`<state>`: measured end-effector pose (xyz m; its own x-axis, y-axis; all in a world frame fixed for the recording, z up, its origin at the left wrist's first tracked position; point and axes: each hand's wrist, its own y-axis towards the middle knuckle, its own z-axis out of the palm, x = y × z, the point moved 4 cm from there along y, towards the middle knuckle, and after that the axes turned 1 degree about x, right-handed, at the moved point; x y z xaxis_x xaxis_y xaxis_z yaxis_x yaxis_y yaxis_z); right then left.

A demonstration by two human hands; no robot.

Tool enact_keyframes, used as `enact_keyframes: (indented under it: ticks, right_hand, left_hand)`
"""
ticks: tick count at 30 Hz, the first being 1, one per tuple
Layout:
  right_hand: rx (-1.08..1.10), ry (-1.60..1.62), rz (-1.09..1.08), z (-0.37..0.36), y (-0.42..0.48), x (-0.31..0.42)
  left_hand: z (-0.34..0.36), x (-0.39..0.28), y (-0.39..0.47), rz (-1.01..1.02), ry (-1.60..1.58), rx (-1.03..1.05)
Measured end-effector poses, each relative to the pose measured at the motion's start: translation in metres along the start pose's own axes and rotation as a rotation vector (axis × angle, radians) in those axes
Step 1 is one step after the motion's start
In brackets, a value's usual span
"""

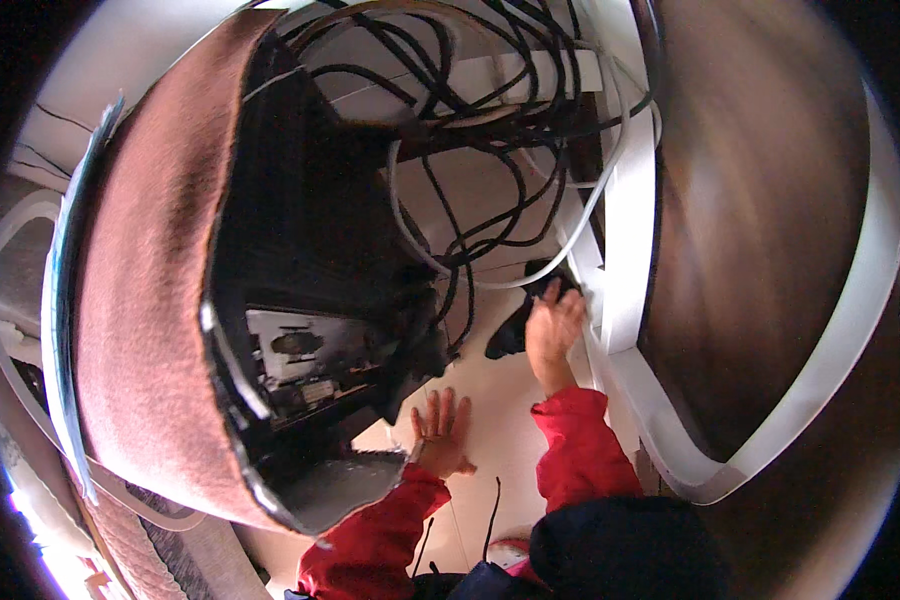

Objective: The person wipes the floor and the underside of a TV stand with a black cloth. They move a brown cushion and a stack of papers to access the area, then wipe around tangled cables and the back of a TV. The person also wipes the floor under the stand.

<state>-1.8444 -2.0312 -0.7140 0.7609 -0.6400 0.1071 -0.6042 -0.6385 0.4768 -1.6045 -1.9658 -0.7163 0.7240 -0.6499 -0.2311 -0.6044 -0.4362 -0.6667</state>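
My left hand [441,436] rests on the tiled floor [487,420] with its fingers spread and nothing in it. Ahead and to the right, my right hand [555,330] is bent over a dark cloth [508,336] on the floor, close beside a white frame [624,300]. Part of the cloth is hidden under the fingers. Just above it hangs a loop of white cable [495,284]. Several tangled black cables [521,225] dangle beyond.
On the left, a table edge covered in reddish-brown fabric [146,285] overhangs the dark space beneath. A glossy panel [307,345] there shows a reflection. To the right stands a brown panel [757,225] with a curved white band [802,390].
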Motion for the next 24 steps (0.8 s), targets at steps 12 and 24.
enact_keyframes:
  ticks: [12,24]
  right_hand:
    - [-0.095,0.612,-0.032,0.111,0.182,0.020]
    - [0.022,0.618,-0.059,0.102,0.180,0.053]
  left_hand:
    - [-0.001,-0.010,0.007,0.110,0.067,-0.070]
    - [-0.003,-0.012,0.000,0.077,0.050,-0.037]
